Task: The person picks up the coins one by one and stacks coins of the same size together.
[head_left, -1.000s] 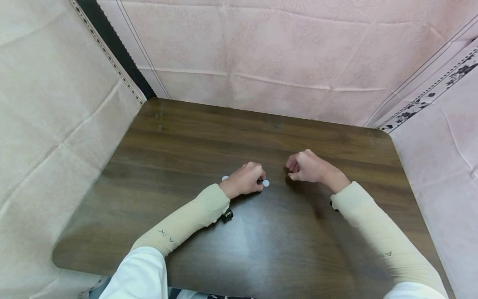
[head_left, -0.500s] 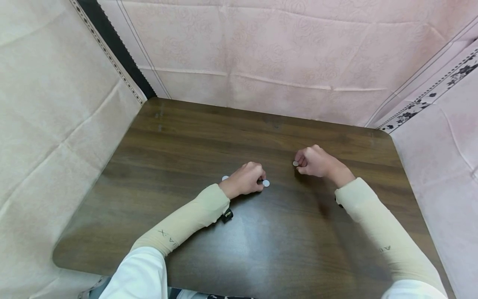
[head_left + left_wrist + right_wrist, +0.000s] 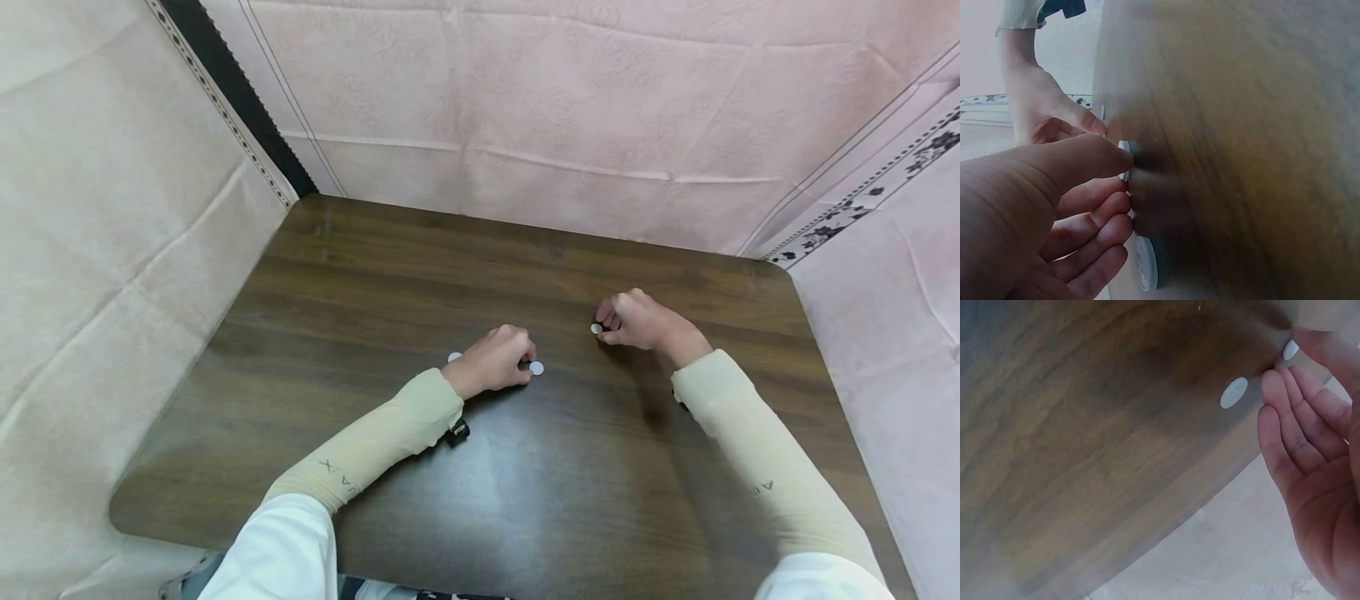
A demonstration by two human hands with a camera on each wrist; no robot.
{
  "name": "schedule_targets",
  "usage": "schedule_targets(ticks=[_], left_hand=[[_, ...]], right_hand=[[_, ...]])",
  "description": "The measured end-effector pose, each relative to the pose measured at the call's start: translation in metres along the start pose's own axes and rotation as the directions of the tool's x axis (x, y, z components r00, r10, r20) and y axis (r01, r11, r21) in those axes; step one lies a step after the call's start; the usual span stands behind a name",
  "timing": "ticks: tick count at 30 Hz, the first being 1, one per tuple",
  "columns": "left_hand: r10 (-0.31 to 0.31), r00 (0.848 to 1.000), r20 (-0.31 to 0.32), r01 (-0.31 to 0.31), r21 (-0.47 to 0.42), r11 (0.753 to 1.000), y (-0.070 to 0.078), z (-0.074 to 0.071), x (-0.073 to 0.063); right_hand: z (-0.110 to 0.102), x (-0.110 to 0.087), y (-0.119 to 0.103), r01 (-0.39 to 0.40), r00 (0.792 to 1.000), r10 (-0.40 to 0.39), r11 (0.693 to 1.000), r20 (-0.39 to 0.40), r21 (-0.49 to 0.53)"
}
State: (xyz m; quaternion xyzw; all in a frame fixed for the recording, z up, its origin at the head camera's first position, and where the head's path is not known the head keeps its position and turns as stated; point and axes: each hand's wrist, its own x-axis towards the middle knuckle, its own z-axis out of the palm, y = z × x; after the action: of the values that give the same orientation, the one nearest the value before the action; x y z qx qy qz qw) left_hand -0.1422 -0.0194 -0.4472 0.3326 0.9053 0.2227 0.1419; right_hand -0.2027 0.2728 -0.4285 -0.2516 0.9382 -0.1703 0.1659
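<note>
My left hand [image 3: 495,360] is low over the table and pinches a small white disc [image 3: 536,367] between thumb and forefinger. In the left wrist view this disc [image 3: 1124,157] stands at the thumb tip. Another white disc [image 3: 1147,264] lies beside the little finger; in the head view the hand partly hides it. Farther right, my right hand [image 3: 639,322] has a white disc [image 3: 596,328] at its fingertips. The right wrist view shows that disc [image 3: 1291,349] between thumb and forefinger, partly hidden. A further flat white disc [image 3: 1234,392] lies on the wood near the right fingers.
The brown wooden table [image 3: 375,267] has rounded corners. Pale cloth [image 3: 562,108] hangs behind its far edge and along both sides. A small black device [image 3: 457,432] sits under the left sleeve cuff.
My right hand has shifted right and slightly farther off, and a white disc now shows at its fingertips. The left hand holds its place at its disc.
</note>
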Motion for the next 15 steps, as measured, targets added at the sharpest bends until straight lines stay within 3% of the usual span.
schedule_targets(ticks=[9,15], left_hand=[[0.01,1.0,-0.007,-0.01,0.004,1.0,-0.001,0.001,0.001],[0.009,1.0,-0.009,-0.009,0.011,1.0,-0.002,0.001,0.001]], right_hand=[[-0.008,0.008,-0.004,0.075,0.996,-0.073,0.996,0.059,-0.039],[-0.013,0.011,-0.01,0.03,0.991,-0.029,1.0,0.133,-0.007]])
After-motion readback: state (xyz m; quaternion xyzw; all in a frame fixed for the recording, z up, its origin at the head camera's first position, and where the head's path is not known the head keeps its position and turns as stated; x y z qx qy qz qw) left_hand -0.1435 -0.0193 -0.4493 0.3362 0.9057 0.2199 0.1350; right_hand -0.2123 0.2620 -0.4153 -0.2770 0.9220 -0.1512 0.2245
